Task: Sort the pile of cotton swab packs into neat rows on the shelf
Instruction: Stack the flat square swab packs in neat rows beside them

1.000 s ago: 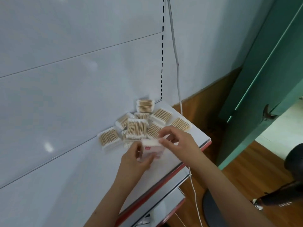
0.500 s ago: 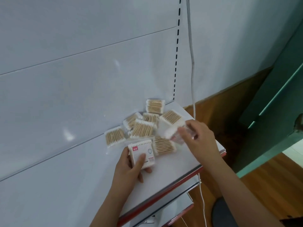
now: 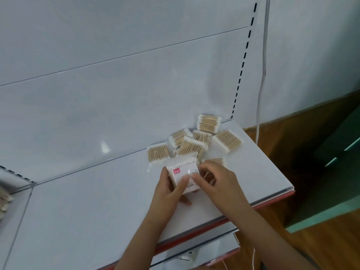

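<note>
Both hands on one pack (image 3: 183, 175): left hand (image 3: 171, 189) grips it w/ thumb on top, right hand (image 3: 218, 182) pinches its edge. Pile (image 3: 194, 141) just behind grip, on shelf (image 3: 97, 211).

About seven clear cotton swab packs (image 3: 191, 148) with wooden sticks lie loose on one white metal shelf (image 3: 97, 211). Held packs (image 3: 184, 175): two maybe, count unclear. Two hands, left hand (image 3: 171, 189) and right hand (image 3: 218, 184).

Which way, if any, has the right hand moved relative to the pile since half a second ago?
Yes. The right hand has left the pile's right side and come toward the shelf's front edge, joining the left hand on the label-up pack.
</note>
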The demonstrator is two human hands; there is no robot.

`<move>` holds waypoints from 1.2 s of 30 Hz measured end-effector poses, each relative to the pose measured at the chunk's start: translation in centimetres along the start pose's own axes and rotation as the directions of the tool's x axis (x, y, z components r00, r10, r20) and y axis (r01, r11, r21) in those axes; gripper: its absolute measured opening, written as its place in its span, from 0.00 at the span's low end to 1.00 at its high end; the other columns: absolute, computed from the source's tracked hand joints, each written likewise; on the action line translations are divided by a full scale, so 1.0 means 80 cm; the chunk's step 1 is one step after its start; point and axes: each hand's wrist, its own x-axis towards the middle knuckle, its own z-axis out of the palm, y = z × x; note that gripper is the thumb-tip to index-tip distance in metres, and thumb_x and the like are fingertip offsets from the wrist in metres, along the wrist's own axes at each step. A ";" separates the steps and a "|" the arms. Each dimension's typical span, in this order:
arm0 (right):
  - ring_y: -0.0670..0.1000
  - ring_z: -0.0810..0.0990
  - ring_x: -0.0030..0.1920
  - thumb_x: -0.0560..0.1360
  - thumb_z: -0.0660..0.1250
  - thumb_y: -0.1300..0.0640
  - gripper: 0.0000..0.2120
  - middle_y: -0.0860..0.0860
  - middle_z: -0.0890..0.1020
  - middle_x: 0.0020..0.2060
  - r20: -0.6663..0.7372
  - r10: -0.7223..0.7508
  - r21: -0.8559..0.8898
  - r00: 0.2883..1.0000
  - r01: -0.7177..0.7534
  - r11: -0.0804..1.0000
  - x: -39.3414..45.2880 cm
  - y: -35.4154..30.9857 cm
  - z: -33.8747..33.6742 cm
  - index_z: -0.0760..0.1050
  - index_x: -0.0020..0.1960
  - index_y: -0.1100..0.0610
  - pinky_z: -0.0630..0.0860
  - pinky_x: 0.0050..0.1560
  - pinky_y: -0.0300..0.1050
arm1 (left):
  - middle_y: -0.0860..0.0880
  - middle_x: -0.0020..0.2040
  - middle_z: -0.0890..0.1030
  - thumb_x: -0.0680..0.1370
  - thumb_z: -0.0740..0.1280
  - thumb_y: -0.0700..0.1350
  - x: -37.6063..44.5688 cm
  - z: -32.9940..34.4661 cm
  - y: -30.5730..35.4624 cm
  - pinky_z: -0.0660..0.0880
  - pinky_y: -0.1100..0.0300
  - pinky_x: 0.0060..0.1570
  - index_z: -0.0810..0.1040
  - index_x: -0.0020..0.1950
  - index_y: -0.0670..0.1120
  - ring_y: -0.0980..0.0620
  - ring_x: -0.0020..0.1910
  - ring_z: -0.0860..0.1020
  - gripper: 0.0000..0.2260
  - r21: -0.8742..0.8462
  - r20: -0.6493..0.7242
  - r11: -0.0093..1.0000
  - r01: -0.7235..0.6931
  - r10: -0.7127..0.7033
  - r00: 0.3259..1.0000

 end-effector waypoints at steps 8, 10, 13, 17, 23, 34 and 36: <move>0.50 0.60 0.73 0.73 0.70 0.40 0.34 0.47 0.67 0.73 0.179 0.037 -0.430 0.983 0.044 0.902 0.016 0.056 -0.044 0.66 0.75 0.49 0.57 0.74 0.46 | 0.46 0.54 0.84 0.83 0.63 0.42 0.004 -0.001 -0.005 0.80 0.55 0.33 0.72 0.65 0.46 0.42 0.47 0.85 0.11 -0.044 -0.070 0.999 0.008 -0.011 0.997; 0.47 0.61 0.71 0.73 0.72 0.45 0.33 0.47 0.67 0.71 0.213 0.048 -0.368 0.976 0.035 0.929 0.013 0.064 -0.047 0.66 0.75 0.48 0.60 0.73 0.42 | 0.46 0.55 0.84 0.82 0.64 0.44 0.004 0.000 -0.004 0.79 0.54 0.33 0.72 0.65 0.47 0.41 0.47 0.85 0.11 -0.063 -0.074 0.998 0.016 -0.021 0.997; 0.45 0.66 0.64 0.72 0.73 0.45 0.30 0.45 0.70 0.65 0.124 0.017 -0.297 0.992 0.021 0.955 0.010 0.067 -0.047 0.69 0.71 0.49 0.64 0.63 0.35 | 0.46 0.56 0.84 0.80 0.65 0.48 0.005 0.001 -0.004 0.79 0.54 0.33 0.72 0.65 0.47 0.40 0.47 0.85 0.14 -0.081 -0.074 0.996 0.025 -0.031 0.997; 0.42 0.71 0.58 0.71 0.71 0.39 0.28 0.43 0.73 0.60 0.043 0.051 -0.197 0.998 -0.041 0.979 0.008 0.060 -0.041 0.69 0.67 0.48 0.73 0.57 0.37 | 0.46 0.56 0.84 0.79 0.66 0.47 0.005 0.001 -0.002 0.78 0.55 0.32 0.72 0.65 0.46 0.40 0.48 0.85 0.15 -0.109 -0.074 0.994 0.031 -0.039 0.996; 0.47 0.72 0.59 0.70 0.73 0.39 0.28 0.45 0.76 0.59 0.094 0.029 -0.321 0.995 0.002 0.947 0.010 0.060 -0.032 0.71 0.65 0.49 0.73 0.59 0.44 | 0.54 0.55 0.85 0.81 0.67 0.43 -0.002 -0.017 -0.002 0.81 0.57 0.42 0.75 0.64 0.50 0.51 0.53 0.84 0.12 -0.106 -0.108 0.993 0.059 -0.071 0.992; 0.45 0.62 0.68 0.68 0.60 0.25 0.40 0.42 0.65 0.68 0.210 0.015 -0.241 0.978 0.037 0.970 0.006 -0.061 0.043 0.64 0.74 0.44 0.59 0.66 0.40 | 0.52 0.56 0.85 0.74 0.73 0.46 -0.052 -0.123 0.016 0.80 0.61 0.52 0.76 0.63 0.48 0.54 0.56 0.83 0.18 -0.083 -0.260 0.996 0.018 -0.039 0.965; 0.38 0.68 0.62 0.70 0.63 0.29 0.35 0.37 0.68 0.65 0.341 0.017 -0.048 0.940 -0.001 0.999 0.009 -0.097 0.082 0.65 0.72 0.41 0.65 0.62 0.34 | 0.52 0.56 0.85 0.75 0.72 0.46 -0.066 -0.144 0.022 0.80 0.60 0.54 0.75 0.64 0.47 0.53 0.57 0.83 0.19 -0.095 -0.279 0.995 0.009 -0.035 0.960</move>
